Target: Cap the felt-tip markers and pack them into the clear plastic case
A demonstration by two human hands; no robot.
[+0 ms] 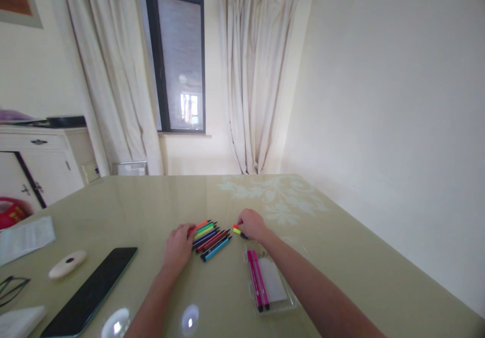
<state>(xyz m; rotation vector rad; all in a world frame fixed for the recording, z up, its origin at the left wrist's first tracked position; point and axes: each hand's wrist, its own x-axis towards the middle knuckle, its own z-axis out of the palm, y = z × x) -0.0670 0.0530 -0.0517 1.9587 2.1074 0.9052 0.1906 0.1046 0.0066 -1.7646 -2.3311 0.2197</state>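
Several uncapped felt-tip markers (pixel 210 239) lie side by side on the table, their dark tips pointing to the upper right. My left hand (pixel 179 246) is closed at the left ends of the row, with its fingertips on the orange marker (pixel 200 226) at the far side. To the right of the tips, my right hand (pixel 252 223) is bent over a small group of orange, yellow and dark marker caps (pixel 237 231); its fingertips are pinched at them and partly hidden. Below my right wrist, two pink markers (pixel 257 281) with dark ends rest in a clear plastic case (pixel 282 306).
A black phone or tablet (pixel 91 292), a white oval object (pixel 68 264), glasses (pixel 13 288) and a folded pale cloth or tissue (pixel 28 238) lie on the left of the glossy table (pixel 341 257). A wall (pixel 397 100) runs along the right.
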